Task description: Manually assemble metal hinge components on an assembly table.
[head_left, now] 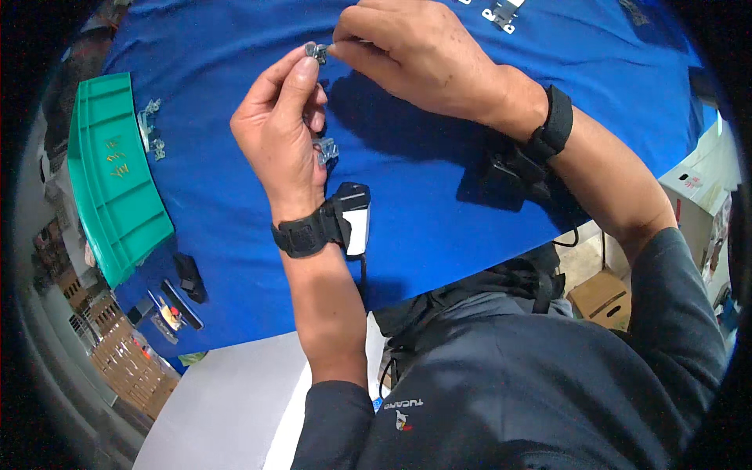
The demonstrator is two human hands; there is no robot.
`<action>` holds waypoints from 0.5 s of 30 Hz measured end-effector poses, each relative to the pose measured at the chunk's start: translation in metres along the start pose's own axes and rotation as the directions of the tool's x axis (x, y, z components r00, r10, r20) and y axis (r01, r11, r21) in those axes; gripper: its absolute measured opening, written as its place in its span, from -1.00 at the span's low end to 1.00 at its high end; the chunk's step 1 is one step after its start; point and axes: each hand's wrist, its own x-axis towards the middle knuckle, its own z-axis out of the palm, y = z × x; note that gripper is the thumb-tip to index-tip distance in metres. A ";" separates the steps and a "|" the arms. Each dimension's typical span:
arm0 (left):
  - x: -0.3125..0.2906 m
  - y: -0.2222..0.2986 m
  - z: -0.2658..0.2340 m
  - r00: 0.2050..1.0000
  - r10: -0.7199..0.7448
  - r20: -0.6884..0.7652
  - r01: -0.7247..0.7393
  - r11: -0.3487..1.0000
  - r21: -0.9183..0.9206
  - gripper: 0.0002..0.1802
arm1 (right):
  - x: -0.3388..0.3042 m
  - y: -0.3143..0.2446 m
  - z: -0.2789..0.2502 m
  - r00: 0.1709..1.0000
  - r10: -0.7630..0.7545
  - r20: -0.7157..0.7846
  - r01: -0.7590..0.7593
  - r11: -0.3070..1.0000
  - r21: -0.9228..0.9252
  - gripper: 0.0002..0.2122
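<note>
Between the thumb and forefinger of my left hand point(278, 125) is a small shiny metal fitting point(316, 53), its exact kind too small to tell. My right hand point(415, 59) meets it from the right in a pinch, its fingertips at the fitting's edge. Whatever they grip there is too small to make out. Below the curled fingers of my left hand, a second shiny metal piece point(326, 150) shows beside the palm. I cannot tell whether it lies on the cloth or is held.
Blue cloth point(423, 211) covers the table. A green ribbed plastic tray point(117, 176) lies at the left, with several metal pieces point(153, 129) beside it. Near it are a black object point(188, 276) and a dark-edged flat item point(180, 304). A metal hinge-like part point(503, 14) lies at the far edge.
</note>
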 end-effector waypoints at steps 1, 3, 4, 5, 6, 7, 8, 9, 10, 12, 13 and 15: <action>0.001 -0.001 0.000 1.000 0.011 0.019 -0.011 1.000 0.010 -0.80 | 0.000 0.005 0.001 1.000 -0.012 -0.007 0.012 1.000 0.010 -0.84; 0.001 -0.002 0.002 0.999 0.035 0.037 -0.036 0.999 0.016 -0.81 | -0.002 0.007 0.001 1.000 0.014 0.025 -0.014 1.000 0.014 -0.82; 0.000 -0.003 0.003 0.999 0.032 0.027 -0.032 0.999 0.012 -0.81 | -0.002 0.006 0.000 0.999 0.012 0.036 -0.012 1.000 0.019 -0.82; -0.001 -0.004 0.004 0.998 0.049 0.031 -0.049 0.999 0.016 -0.81 | -0.003 0.005 -0.002 0.997 0.043 0.056 -0.043 0.999 -0.011 -0.81; -0.002 -0.005 0.004 0.997 0.066 0.035 -0.067 0.998 0.022 -0.81 | -0.002 0.004 -0.002 0.994 0.074 0.074 -0.072 0.997 -0.040 -0.80; -0.002 -0.005 0.004 0.995 0.092 0.036 -0.094 0.994 0.060 -0.82 | -0.002 0.003 -0.001 0.989 0.128 0.080 -0.123 0.990 -0.064 -0.75; -0.002 -0.007 0.003 0.996 0.089 0.025 -0.090 0.994 0.057 -0.82 | -0.001 0.002 -0.002 0.988 0.125 0.090 -0.120 0.991 -0.060 -0.75; 0.000 -0.009 0.003 0.994 0.108 0.027 -0.110 0.991 0.079 -0.81 | 0.000 0.002 -0.005 0.986 0.142 0.087 -0.140 0.990 -0.027 -0.74; 0.001 -0.011 0.002 0.992 0.127 0.029 -0.129 0.987 0.100 -0.79 | 0.000 0.001 -0.006 0.984 0.158 0.084 -0.159 0.987 0.005 -0.72; 0.001 -0.011 0.001 0.993 0.116 0.012 -0.116 0.987 0.111 -0.79 | 0.002 0.003 -0.005 0.979 0.171 0.107 -0.170 0.985 -0.019 -0.69; 0.000 -0.011 0.001 0.989 0.148 0.024 -0.150 0.979 0.140 -0.78 | 0.005 0.002 -0.007 0.970 0.206 0.128 -0.209 0.978 0.015 -0.69; 0.001 -0.010 0.001 0.979 0.202 0.026 -0.202 0.953 0.224 -0.79 | 0.006 -0.001 -0.007 0.961 0.240 0.134 -0.247 0.968 0.040 -0.67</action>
